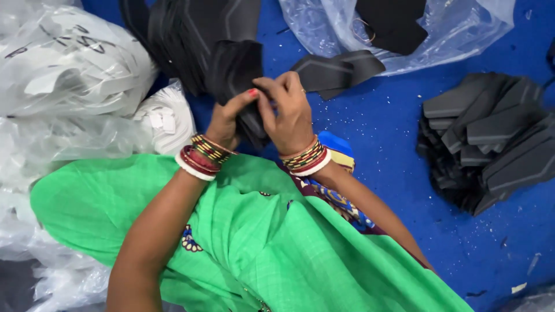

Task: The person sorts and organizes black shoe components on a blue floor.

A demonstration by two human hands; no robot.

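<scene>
Both my hands meet over a bundle of black flat cut pieces at the upper middle of the head view. My left hand grips the bundle from the left, thumb on top. My right hand closes on the same bundle from the right, fingers curled over its edge. Both wrists wear stacked red, green and white bangles. My lap below is covered in green cloth.
A heap of black cut pieces lies on the blue floor at right. More black pieces lie behind my hands. A clear plastic bag holds black pieces at top. White plastic bags of white strips fill the left.
</scene>
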